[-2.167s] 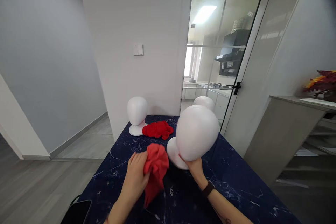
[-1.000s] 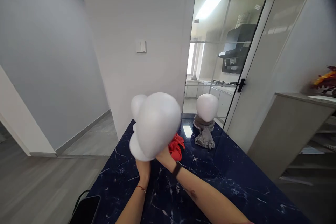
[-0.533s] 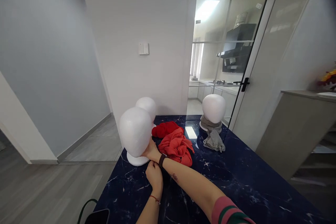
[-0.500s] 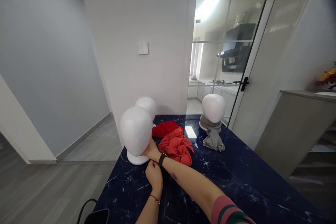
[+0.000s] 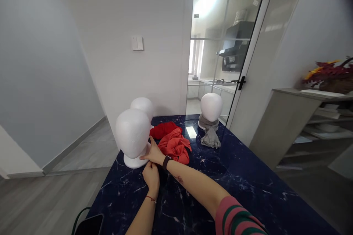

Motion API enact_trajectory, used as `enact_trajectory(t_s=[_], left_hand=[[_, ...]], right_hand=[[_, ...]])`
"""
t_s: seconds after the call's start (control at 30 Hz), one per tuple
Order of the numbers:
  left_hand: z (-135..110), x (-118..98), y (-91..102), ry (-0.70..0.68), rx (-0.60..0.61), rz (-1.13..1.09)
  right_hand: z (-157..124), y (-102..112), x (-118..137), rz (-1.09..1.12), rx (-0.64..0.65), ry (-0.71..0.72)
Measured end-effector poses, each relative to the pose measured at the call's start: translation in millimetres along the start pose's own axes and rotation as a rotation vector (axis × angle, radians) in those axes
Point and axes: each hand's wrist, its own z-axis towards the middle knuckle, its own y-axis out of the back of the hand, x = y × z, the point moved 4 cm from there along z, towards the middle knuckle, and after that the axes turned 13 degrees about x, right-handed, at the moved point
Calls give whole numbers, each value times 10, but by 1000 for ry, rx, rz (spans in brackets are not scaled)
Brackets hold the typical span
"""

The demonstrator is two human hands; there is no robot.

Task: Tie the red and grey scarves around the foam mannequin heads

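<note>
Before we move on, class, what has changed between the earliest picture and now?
The front white head moved left. The left hand let go of the coral cloth, now lying against the red cloth. The right hand stays at that head; the rear left head, rear right head and red cloth stayed.

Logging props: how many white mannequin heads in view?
3: front-left head by the right hand; rear-left head, partly hidden behind the first; back-right head, gray scarf around its neck. No others show.
</note>
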Motion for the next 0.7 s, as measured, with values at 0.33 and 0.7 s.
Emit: enact_trajectory(t_s=[0.33, 0.7], left_hand=[[-149, -255, -93, -426, 84, 41], [-240, -386, -307, -716, 117, 274]], right_hand=[[-1941, 1654, -384, -91, -337, -69], [-1978, 3395, -1441, -126, -907, -397]])
